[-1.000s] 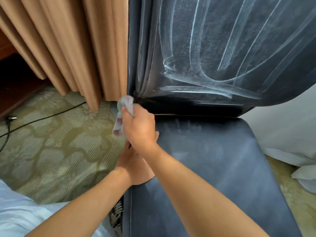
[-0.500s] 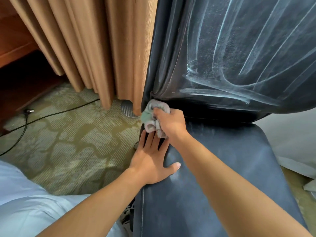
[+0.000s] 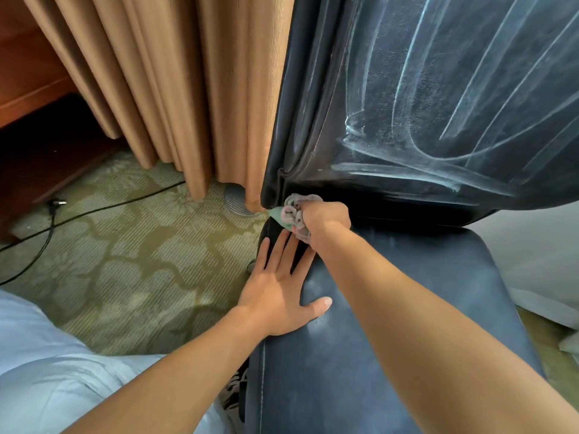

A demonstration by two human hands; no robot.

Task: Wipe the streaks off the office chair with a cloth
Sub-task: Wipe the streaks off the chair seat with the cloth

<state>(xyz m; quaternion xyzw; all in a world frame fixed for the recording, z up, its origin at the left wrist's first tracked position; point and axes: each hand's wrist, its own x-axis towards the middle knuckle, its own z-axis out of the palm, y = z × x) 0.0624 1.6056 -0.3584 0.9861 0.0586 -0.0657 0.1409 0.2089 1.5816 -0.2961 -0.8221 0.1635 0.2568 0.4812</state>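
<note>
A dark blue leather office chair fills the right half of the view; its backrest (image 3: 438,98) carries long white streaks, and its seat (image 3: 423,324) looks faintly hazy. My right hand (image 3: 327,216) grips a bunched grey and green cloth (image 3: 293,213) at the lower left corner of the backrest, where backrest and seat meet. My left hand (image 3: 279,296) lies flat with spread fingers on the seat's left edge, just below the cloth.
Tan curtains (image 3: 175,89) hang directly left of the backrest. A black cable (image 3: 103,206) with a plug runs across the patterned green carpet (image 3: 125,261). Wooden furniture (image 3: 34,89) stands at far left. White fabric (image 3: 539,270) lies right of the chair. A round floor vent (image 3: 238,200) sits beside the curtain.
My right hand has carried the cloth from beside the seat's left edge up and in to the backrest's lower corner. My left hand, earlier under the right one, now lies spread on the seat edge.
</note>
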